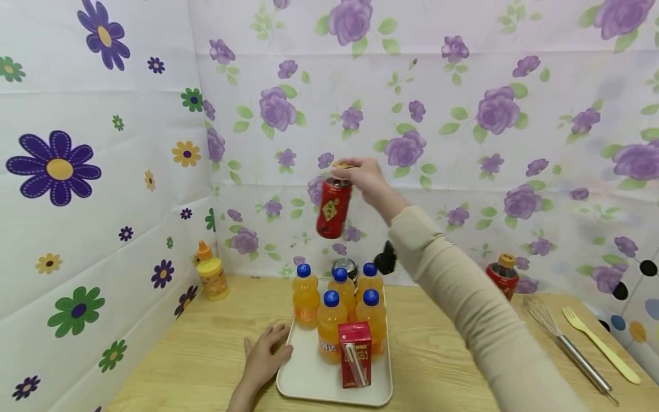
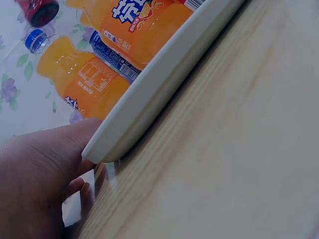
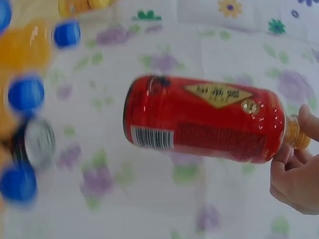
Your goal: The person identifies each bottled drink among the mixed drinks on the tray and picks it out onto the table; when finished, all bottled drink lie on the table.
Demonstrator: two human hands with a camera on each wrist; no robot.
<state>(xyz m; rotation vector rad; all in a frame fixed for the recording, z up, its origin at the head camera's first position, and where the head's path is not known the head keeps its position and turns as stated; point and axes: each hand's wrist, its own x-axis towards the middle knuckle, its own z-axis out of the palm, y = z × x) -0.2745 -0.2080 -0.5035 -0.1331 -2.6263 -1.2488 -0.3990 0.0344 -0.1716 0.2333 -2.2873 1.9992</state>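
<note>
My right hand holds a red-labelled drink bottle by its yellow cap, raised in the air above the tray. In the right wrist view the bottle appears sideways, with fingers at its cap end. My left hand grips the left edge of the white tray, thumb over the rim, fingers lower beside it; the left wrist view shows this hold on the rim. Several orange drink bottles with blue caps, a red drink carton with a straw and a dark can stand on the tray.
A yellow squeeze bottle stands at the back left of the wooden table. At the right are another red bottle, partly behind my right arm, a whisk and a yellow fork. Floral cloth hangs behind and at the left.
</note>
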